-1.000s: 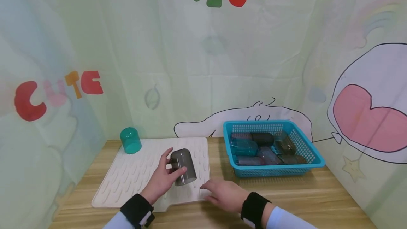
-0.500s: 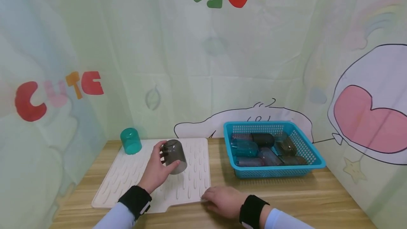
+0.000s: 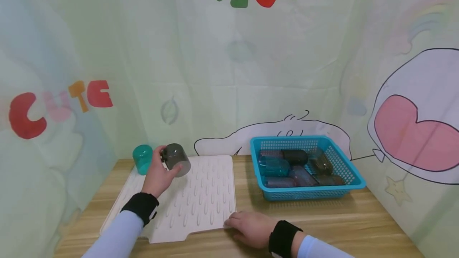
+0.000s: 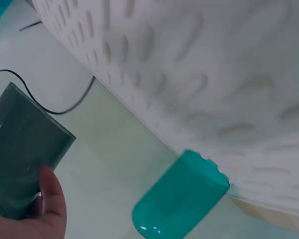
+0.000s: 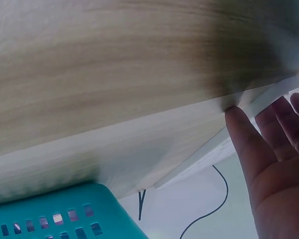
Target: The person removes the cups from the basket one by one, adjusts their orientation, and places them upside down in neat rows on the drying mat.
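My left hand (image 3: 157,178) grips a smoky grey see-through cup (image 3: 176,159) above the far left part of the white ribbed mat (image 3: 204,198). This cup is tilted, base up; the left wrist view shows the thumb pressed on the grey cup (image 4: 25,149). Just left of the hand, a teal cup (image 3: 142,161) stands upside down on the mat's far left corner, partly overlapped by the fingers. At the mat's front right corner rests my right hand (image 3: 252,228), its fingers relaxed at the edge. In the right wrist view, the right hand (image 5: 274,164) has its thumb tip beside the mat edge.
A blue plastic basket (image 3: 312,194) stands on the wooden table (image 3: 322,222) to the right. Several see-through cups lie inside it, among them a teal cup (image 3: 274,166) and a dark cup (image 3: 295,157). A printed curtain (image 3: 201,71) hangs right behind the table.
My left hand has carried the grey cup left and away from me, towards the teal cup. The right hand has come down slightly onto the mat's front corner.
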